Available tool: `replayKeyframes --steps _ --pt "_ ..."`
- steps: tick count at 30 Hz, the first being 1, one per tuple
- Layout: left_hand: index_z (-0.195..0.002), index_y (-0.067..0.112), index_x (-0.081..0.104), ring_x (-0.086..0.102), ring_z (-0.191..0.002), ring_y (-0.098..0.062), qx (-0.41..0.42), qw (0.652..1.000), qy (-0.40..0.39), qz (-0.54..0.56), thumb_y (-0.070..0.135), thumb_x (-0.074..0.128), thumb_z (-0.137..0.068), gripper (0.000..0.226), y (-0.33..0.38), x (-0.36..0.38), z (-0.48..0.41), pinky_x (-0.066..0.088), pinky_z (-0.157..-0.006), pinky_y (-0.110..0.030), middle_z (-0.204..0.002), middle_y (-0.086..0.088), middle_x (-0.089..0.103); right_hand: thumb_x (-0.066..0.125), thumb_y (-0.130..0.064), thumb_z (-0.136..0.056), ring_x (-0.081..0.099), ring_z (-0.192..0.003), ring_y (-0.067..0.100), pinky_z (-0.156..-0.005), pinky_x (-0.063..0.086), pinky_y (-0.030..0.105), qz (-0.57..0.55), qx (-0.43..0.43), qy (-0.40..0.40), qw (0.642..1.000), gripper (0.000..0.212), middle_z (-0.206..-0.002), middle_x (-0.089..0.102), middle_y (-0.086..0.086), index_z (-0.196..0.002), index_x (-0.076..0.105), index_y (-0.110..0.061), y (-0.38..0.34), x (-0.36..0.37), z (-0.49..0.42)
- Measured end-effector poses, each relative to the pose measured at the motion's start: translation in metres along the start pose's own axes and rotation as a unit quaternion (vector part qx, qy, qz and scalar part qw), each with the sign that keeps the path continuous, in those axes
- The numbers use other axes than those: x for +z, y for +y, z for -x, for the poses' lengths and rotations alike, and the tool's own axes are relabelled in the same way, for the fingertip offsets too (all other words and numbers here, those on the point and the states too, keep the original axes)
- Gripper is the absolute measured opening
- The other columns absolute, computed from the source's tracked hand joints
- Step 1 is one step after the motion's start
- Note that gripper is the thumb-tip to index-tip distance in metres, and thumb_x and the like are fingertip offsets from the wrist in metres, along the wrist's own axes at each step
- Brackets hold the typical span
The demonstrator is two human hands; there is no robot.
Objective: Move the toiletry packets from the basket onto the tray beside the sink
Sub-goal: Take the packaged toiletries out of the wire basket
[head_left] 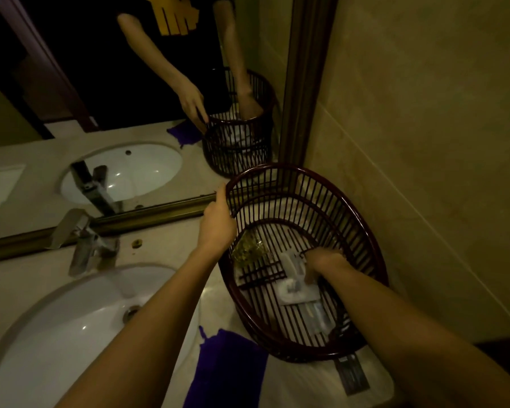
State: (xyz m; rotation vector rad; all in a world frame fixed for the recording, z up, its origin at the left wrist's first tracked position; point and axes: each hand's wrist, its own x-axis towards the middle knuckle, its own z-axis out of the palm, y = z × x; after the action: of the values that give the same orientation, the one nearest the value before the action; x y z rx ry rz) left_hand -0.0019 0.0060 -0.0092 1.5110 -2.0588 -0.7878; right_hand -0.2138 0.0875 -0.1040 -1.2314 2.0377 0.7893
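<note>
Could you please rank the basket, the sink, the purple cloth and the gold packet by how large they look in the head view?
1. Sink, partly cut off by the frame.
2. Basket, close behind; it sits nearer the camera, so this order is unsure.
3. Purple cloth, partly under an arm.
4. Gold packet.

Both forearms are bare to the elbow, no sleeves showing; the mirror [106, 83] reflects a black T-shirt [147, 48] with a yellow printed graphic [178, 13].
</note>
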Motion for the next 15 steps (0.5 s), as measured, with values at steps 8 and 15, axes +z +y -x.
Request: replayKeyframes --steps 8,15 --pt "-0.152 0.022 0.026 0.065 -0.094 -0.032 0.0 1.0 -0.002 0.015 -0.008 0.051 -0.088 0.075 0.002 -0.002 0.003 0.058 -0.077 -0.05 -0.112 -0.016 0.065 0.065 -0.028 -0.094 0.062 -0.119 0.031 -0.101 0.054 0.041 -0.071 -0.041 -0.007 0.997 0.055 -0.135 0.06 0.016 -0.144 0.05 -0.01 -0.005 -0.001 -0.001" --pt "-0.155 0.028 0.021 0.062 -0.099 -0.034 0.007 1.0 -0.009 0.017 -0.01 0.047 -0.088 0.081 0.001 -0.005 0.005 0.056 -0.083 -0.05 -0.118 -0.018 0.061 0.065 -0.019 -0.092 0.063 -0.063 0.02 -0.06 0.053 0.032 -0.346 -0.156 0.082 0.921 0.022 -0.069 0.063 0.01 -0.072 0.064 -0.01 0.004 -0.03 0.019"
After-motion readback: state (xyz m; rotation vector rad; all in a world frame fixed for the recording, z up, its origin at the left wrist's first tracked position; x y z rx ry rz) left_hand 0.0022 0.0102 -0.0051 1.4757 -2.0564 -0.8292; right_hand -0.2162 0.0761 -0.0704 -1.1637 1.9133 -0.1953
